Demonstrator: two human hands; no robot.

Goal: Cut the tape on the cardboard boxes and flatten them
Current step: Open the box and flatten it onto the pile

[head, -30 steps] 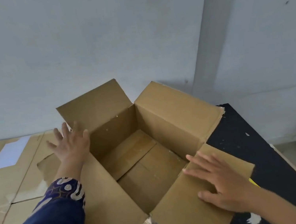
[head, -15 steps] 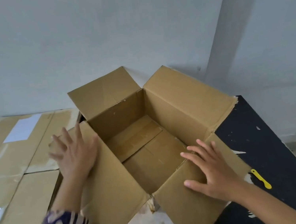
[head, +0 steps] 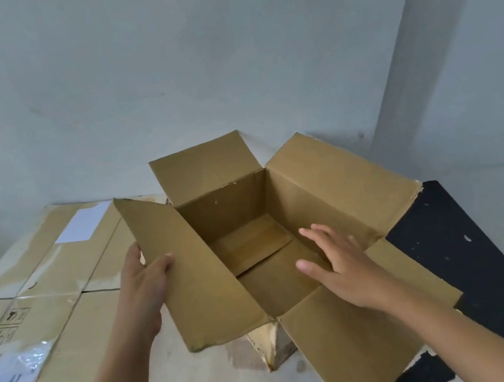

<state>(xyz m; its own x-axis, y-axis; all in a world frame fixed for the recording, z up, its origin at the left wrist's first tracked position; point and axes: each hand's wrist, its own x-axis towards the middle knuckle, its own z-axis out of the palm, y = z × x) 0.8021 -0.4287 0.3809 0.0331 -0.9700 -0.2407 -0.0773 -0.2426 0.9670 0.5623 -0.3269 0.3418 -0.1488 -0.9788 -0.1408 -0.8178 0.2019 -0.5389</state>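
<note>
Open cardboard box (head: pixel 253 249) sits upright on the black table (head: pixel 468 243), all four top flaps splayed, bottom flaps closed inside. Long axis runs near-left to far-right, roughly away from the person

Left hand (head: pixel 146 281) grips the left flap (head: pixel 190 265) at its outer edge: thumb on the inner face, fingers wrapped behind, out of sight. Right hand (head: pixel 340 262) hovers over the box mouth near the right wall, fingers straight and spread, holding nothing; can't tell if it touches cardboard

Key relation: box is dead centre between both hands, left already on it, right just above the near-right corner. Judgement: top tape is done, bottom seam probably still needs access, so box has to tip or flip next

Room: wall (head: pixel 161 73) just behind the far flap (head: pixel 204 168), so no room to tip away. Stack of sealed boxes (head: pixel 46 287) is just beside the left flap, blocks leftward. Free table is to the right and toward the person, tip that way. Risk: the grabbed flap folds at its crease instead of moving the box
</note>
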